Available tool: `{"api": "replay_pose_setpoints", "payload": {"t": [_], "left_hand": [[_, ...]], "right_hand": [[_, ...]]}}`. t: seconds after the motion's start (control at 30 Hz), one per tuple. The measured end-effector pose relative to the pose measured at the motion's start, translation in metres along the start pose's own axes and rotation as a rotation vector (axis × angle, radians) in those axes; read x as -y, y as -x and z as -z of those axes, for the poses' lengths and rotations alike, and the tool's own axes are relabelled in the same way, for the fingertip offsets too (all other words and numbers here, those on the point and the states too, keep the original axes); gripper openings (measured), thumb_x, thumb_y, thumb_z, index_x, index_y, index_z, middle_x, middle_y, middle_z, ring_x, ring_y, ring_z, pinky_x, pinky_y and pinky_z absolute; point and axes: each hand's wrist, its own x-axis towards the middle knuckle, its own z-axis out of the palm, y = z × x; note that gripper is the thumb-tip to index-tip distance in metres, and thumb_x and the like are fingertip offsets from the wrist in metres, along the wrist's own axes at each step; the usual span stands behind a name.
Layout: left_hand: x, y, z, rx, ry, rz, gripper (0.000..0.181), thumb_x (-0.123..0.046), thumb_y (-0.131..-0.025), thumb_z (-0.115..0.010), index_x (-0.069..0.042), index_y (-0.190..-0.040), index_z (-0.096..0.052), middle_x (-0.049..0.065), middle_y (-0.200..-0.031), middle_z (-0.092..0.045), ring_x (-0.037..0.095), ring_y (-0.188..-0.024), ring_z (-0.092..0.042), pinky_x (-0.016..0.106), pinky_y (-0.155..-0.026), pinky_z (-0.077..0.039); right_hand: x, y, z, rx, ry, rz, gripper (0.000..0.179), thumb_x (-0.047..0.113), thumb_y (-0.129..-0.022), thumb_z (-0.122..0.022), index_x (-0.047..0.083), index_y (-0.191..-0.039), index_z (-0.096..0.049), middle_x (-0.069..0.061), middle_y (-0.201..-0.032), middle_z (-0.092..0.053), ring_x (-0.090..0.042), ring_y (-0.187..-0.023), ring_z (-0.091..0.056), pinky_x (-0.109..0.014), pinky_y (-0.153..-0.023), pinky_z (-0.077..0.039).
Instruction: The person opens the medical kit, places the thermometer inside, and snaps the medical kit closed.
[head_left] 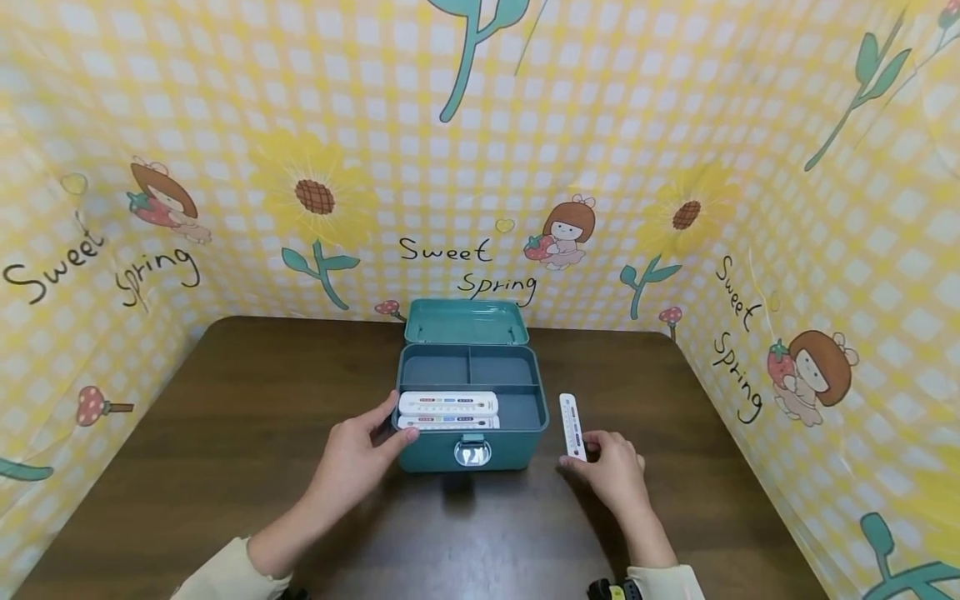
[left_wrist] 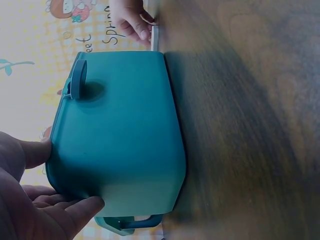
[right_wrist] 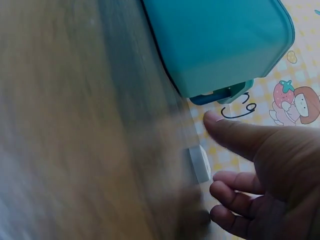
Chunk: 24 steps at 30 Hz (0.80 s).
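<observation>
A teal storage box stands with its lid tipped back. My left hand holds the box's front left corner, thumb at the front rim and fingers along the side. Inside, the front section contains two long white pieces with rounded ends and small coloured print, lying crosswise. Right of the box, a similar slim white piece lies on the table. My right hand is around its near end; in the right wrist view, a gap shows between the thumb and the white piece.
The box's back section has two compartments split by a divider. A metal clasp hangs at its front. Dark wooden table surrounds the box, and a yellow checked cloth encloses the back and sides.
</observation>
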Motion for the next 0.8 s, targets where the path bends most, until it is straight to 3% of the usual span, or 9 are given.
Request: {"api": "replay_pose_setpoints", "payload": {"t": [0.17,0.47,0.8], "left_hand": [[-0.0018,0.0002,0.0003,0.006,0.004,0.003,0.076,-0.043,-0.092,-0.076,-0.008,-0.153,-0.047,0.015,-0.153,-0.049,0.027,-0.136,-0.054,0.042,-0.1,-0.052],[-0.0024,0.0013,-0.0014,0.004,-0.004,0.006,0.076,-0.044,-0.092,-0.076,-0.007,-0.153,-0.047,0.013,-0.154,-0.048,0.028,-0.137,-0.054,0.043,-0.101,-0.051],[-0.0022,0.0003,-0.0001,-0.025,-0.014,-0.026,0.072,-0.037,-0.092,-0.078,-0.005,-0.151,-0.049,0.016,-0.15,-0.051,0.026,-0.133,-0.057,0.042,-0.098,-0.054]], "right_hand": [[0.002,0.0048,-0.0006,-0.005,0.071,-0.013,0.061,0.046,-0.071,-0.093,0.004,-0.111,-0.074,-0.01,-0.1,-0.07,-0.033,-0.097,-0.061,-0.051,-0.08,-0.04],[0.0055,0.0097,0.0007,-0.048,0.156,-0.1,0.043,0.047,-0.074,-0.09,0.01,-0.089,-0.075,-0.006,-0.082,-0.068,-0.034,-0.086,-0.062,-0.053,-0.078,-0.041],[0.0027,0.0088,-0.0038,-0.134,0.111,-0.16,0.033,0.039,-0.078,-0.086,0.009,-0.081,-0.075,-0.011,-0.082,-0.071,-0.035,-0.083,-0.064,-0.053,-0.076,-0.039]]}}
